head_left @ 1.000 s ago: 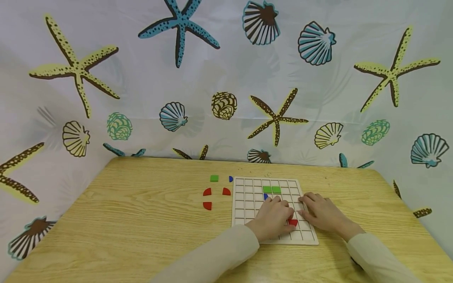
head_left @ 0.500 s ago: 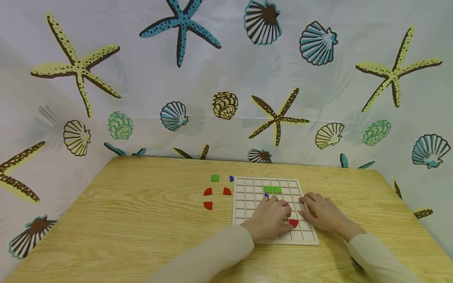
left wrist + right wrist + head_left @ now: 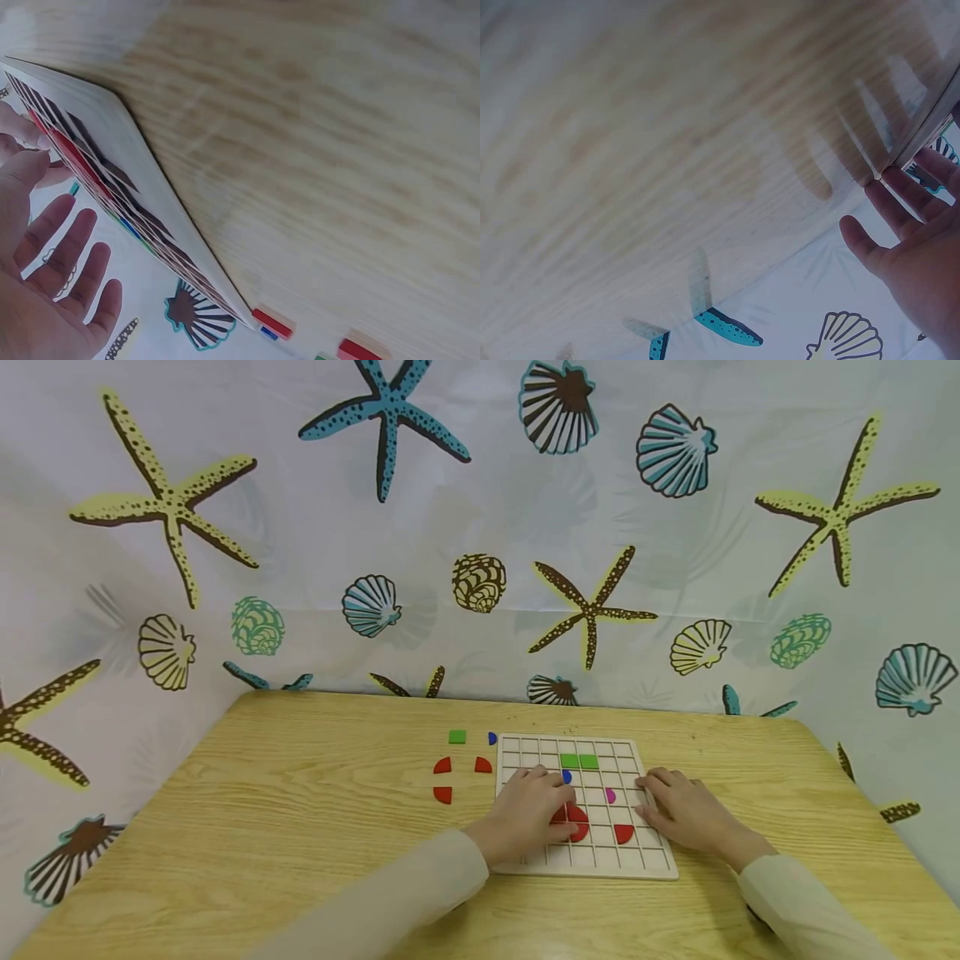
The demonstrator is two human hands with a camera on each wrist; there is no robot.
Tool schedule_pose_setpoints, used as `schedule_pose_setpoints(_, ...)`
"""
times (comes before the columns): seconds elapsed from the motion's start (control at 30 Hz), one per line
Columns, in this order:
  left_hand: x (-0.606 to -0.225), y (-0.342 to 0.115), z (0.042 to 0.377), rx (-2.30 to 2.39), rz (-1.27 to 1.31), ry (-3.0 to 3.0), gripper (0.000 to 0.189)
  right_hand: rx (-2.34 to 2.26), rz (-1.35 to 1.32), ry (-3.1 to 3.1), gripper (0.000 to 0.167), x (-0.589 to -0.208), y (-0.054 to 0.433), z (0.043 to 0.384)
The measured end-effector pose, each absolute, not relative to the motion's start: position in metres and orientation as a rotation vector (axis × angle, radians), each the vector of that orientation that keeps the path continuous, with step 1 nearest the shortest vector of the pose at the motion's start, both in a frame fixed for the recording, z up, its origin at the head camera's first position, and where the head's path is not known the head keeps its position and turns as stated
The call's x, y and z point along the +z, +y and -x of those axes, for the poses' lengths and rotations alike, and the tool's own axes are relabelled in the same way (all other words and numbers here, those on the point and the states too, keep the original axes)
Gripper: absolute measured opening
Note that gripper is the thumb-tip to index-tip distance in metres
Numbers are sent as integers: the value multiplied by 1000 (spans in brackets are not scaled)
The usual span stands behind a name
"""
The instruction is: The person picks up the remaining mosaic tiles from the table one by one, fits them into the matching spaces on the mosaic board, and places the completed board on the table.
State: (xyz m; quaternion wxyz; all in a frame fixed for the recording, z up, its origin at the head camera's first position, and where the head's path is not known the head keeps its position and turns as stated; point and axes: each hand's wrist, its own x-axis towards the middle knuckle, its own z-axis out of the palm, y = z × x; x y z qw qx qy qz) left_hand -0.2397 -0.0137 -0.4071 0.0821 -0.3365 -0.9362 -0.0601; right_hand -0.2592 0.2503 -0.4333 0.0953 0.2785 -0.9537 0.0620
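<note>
A white gridded board (image 3: 540, 860) lies on the wooden table. My left hand (image 3: 527, 810) hovers low over its left half with fingers loosely bent, partly covering red quarter-circle pieces (image 3: 578, 827). In the left wrist view that hand (image 3: 60, 285) has its fingers spread and nothing between them. Fingertips of my right hand (image 3: 686, 810) rest at the board's right edge. On the grid are two green squares (image 3: 580, 762), a blue piece (image 3: 567, 777), a magenta half-circle (image 3: 611, 796) and a separate red quarter-circle (image 3: 623, 833).
Left of the board lie a loose green square (image 3: 457, 737), a blue half-circle (image 3: 492, 738) and red quarter-circles (image 3: 442, 765). A patterned curtain (image 3: 420, 543) with starfish and shells hangs behind the table (image 3: 315, 777).
My left hand has slid leftward over the board, uncovering the magenta half-circle and red quarter-circles near the middle. The right hand has stayed at the board's right edge.
</note>
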Motion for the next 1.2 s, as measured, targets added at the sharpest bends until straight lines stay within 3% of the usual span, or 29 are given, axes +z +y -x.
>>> schedule_pose_setpoints(1.2, -410, -126, 245, -235, 878, -2827, 31, 179, -828, -2841, 38, -432, 251, 260)
